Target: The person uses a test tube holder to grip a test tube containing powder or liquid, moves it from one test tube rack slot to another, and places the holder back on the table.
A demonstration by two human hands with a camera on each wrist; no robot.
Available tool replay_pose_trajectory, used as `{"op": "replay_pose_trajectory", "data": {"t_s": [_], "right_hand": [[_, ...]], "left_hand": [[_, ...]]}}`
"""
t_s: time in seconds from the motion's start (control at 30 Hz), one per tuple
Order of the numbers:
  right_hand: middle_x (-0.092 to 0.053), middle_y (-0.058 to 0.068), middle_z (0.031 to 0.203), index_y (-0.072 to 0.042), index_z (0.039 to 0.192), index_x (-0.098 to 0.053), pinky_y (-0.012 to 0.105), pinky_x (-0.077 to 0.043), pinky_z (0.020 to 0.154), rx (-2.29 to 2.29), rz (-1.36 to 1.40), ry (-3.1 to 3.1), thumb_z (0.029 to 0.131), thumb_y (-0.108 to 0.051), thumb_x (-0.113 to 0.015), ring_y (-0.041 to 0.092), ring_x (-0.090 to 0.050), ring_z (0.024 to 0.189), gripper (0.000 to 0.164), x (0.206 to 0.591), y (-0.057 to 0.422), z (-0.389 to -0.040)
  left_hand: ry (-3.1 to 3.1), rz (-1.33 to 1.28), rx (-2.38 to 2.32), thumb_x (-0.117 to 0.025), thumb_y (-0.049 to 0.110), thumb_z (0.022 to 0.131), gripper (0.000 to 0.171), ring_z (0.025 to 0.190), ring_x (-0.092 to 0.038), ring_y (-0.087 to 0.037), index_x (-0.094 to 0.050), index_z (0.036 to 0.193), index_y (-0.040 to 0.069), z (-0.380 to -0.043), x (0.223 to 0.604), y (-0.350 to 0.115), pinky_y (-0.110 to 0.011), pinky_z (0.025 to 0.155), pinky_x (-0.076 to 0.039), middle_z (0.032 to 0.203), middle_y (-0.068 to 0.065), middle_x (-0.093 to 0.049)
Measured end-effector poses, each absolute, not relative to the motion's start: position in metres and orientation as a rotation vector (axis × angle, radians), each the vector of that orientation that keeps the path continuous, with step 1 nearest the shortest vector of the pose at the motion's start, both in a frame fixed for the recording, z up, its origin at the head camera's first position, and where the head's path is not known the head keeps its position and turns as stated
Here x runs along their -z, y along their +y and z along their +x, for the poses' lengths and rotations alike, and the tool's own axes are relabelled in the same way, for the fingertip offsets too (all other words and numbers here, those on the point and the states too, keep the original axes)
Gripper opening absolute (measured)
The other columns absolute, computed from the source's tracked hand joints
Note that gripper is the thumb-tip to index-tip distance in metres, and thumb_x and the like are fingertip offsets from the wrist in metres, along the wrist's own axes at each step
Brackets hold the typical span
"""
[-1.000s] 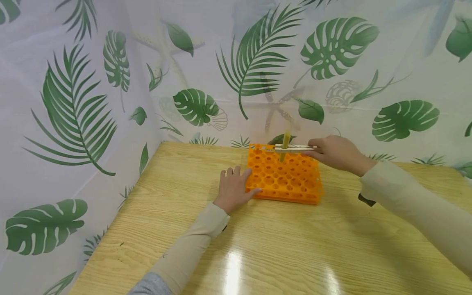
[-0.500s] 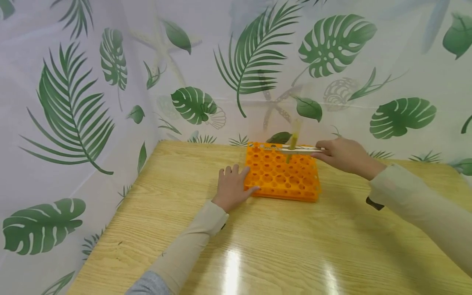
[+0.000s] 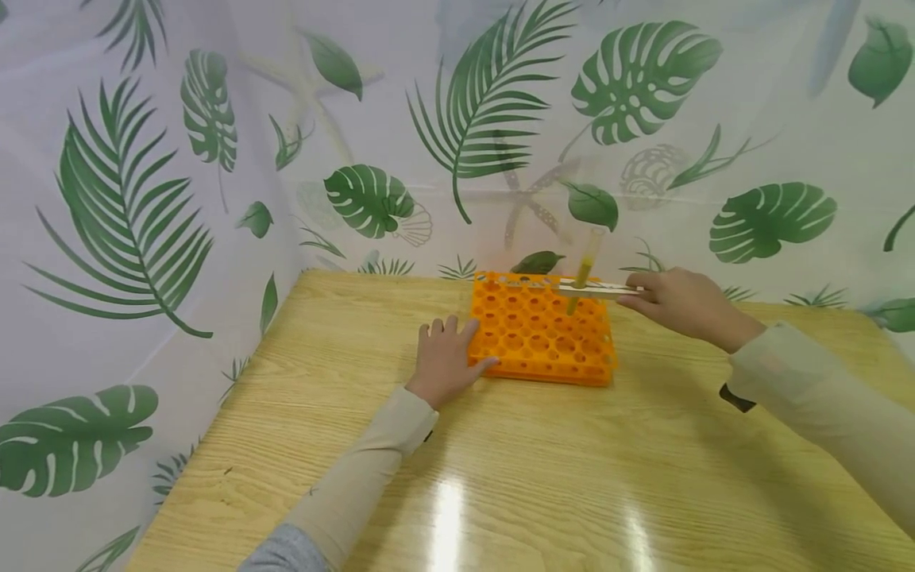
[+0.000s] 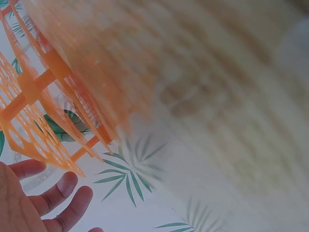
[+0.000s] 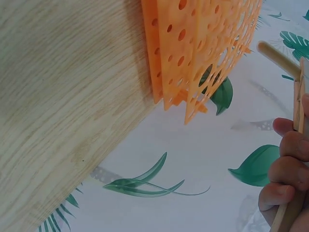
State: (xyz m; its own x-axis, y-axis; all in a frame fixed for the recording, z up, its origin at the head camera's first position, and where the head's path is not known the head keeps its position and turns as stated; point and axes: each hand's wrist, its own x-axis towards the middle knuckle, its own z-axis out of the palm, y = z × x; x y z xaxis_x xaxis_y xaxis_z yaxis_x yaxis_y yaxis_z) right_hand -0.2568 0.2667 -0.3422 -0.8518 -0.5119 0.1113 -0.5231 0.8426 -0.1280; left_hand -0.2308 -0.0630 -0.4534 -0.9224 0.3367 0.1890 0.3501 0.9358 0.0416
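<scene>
An orange test tube rack with rows of round holes lies on the table. My left hand rests at its left edge, fingers spread, thumb reaching along the front left corner; the left wrist view shows the extended fingers beside the rack's end. My right hand grips a wooden test tube clamp near its end, fingers curled round the handle in the right wrist view. Held in the clamp's jaws is a glass test tube with yellow liquid, tilted with its top to the right, above the rack's back rows.
The wood-grained table reaches back to a white leaf-patterned sheet hanging close behind the rack. A similar sheet covers the left side. Dark bands show at both cuffs.
My right hand has moved to the right with the clamp and test tube, and the tube now leans more. My left hand keeps its place at the rack. The head view has shifted slightly.
</scene>
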Motion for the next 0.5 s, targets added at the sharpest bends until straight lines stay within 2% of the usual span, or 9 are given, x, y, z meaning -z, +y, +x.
{"op": "replay_pose_trajectory", "data": {"t_s": [0.27,0.4,0.5], "right_hand": [[-0.072,0.015,0.09,-0.003,0.11,-0.063,0.044,-0.052,0.064,-0.24,0.797,-2.995,0.095,-0.038,-0.053,0.023,-0.066,0.068,0.039,0.346,0.272,-0.251],[-0.071,0.011,0.082,-0.005,0.104,-0.064,0.039,-0.051,0.058,-0.253,0.789,-2.995,0.094,-0.036,-0.055,0.017,-0.063,0.061,0.034,0.348,0.275,-0.248],[-0.067,0.004,0.072,-0.008,0.097,-0.062,0.032,-0.045,0.053,-0.257,0.785,-2.993,0.094,-0.036,-0.055,0.011,-0.055,0.055,0.03,0.352,0.278,-0.246]], "left_hand": [[-2.912,-0.524,0.117,-0.044,0.068,0.086,0.065,0.099,-0.052,-0.032,-0.044,0.13,0.02,-0.231,0.454,-0.064,-0.048,0.089,-0.041,0.113,-0.012,-0.053],[-2.909,-0.528,0.133,-0.045,0.067,0.086,0.065,0.097,-0.052,-0.032,-0.044,0.13,0.02,-0.23,0.453,-0.064,-0.048,0.088,-0.041,0.113,-0.012,-0.053],[-2.913,-0.527,0.138,-0.045,0.067,0.086,0.064,0.097,-0.052,-0.032,-0.044,0.129,0.02,-0.23,0.453,-0.063,-0.047,0.088,-0.041,0.113,-0.012,-0.053]]}}
